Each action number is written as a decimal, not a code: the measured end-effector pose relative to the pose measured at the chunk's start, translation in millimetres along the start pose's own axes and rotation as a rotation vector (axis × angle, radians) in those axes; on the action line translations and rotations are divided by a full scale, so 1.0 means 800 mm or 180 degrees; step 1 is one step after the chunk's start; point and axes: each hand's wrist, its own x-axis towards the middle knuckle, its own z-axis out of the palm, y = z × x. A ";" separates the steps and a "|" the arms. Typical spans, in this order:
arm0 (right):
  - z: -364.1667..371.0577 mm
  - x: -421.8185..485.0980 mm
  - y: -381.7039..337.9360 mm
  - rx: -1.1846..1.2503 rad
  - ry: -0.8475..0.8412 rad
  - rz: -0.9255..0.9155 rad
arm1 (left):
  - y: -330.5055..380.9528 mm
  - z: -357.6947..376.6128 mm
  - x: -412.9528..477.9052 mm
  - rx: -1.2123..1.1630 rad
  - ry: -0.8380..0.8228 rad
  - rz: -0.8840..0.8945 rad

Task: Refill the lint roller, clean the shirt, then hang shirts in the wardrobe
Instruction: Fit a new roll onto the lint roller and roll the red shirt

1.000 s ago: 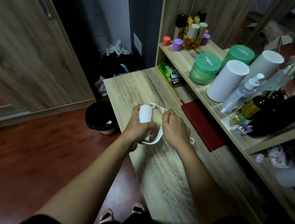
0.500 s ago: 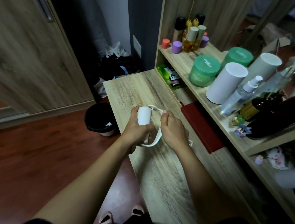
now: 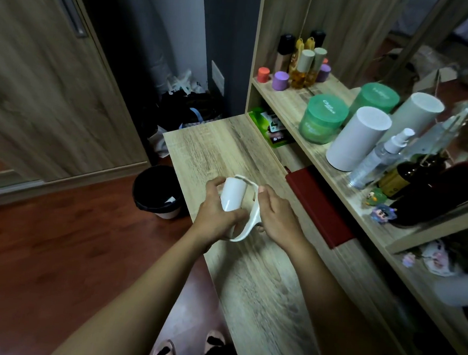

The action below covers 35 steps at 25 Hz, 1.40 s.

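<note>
I hold a white lint roller over the wooden desk [image 3: 250, 279]. My left hand [image 3: 216, 212] grips its white paper roll [image 3: 233, 194], fingers curled round the cylinder. My right hand [image 3: 277, 218] holds the curved white handle frame [image 3: 252, 220], thumb pressed along its upper arm. The frame loops from the roll's top end down to its lower end, where my hands hide the joint. Two tall white cylinders [image 3: 356, 138], like spare rolls, stand on the shelf. No shirt is in view. The wooden wardrobe door [image 3: 41, 83] is at the left.
A black waste bin [image 3: 157, 189] sits on the red-brown floor beside the desk's left edge. The shelf [image 3: 292, 103] at right carries green jars [image 3: 323, 118], bottles and a spray bottle [image 3: 380, 158]. A red book [image 3: 320, 206] lies on the desk below it. Bags are piled in the back corner.
The roll has tilted and slid a little within the frame, its lower end showing more. Both hands stayed in about the same spot over the desk.
</note>
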 end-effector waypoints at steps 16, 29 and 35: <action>0.033 -0.036 0.033 0.0172 -0.0197 -0.0436 | 0.015 -0.027 0.008 0.1907 -0.0193 0.0994; 0.042 -0.031 0.037 0.0725 -0.0121 -0.0399 | 0.022 -0.025 0.017 0.2426 -0.0080 0.1321; 0.040 -0.026 0.038 0.0787 -0.0147 -0.0479 | 0.026 -0.024 0.017 0.2630 -0.0032 0.1540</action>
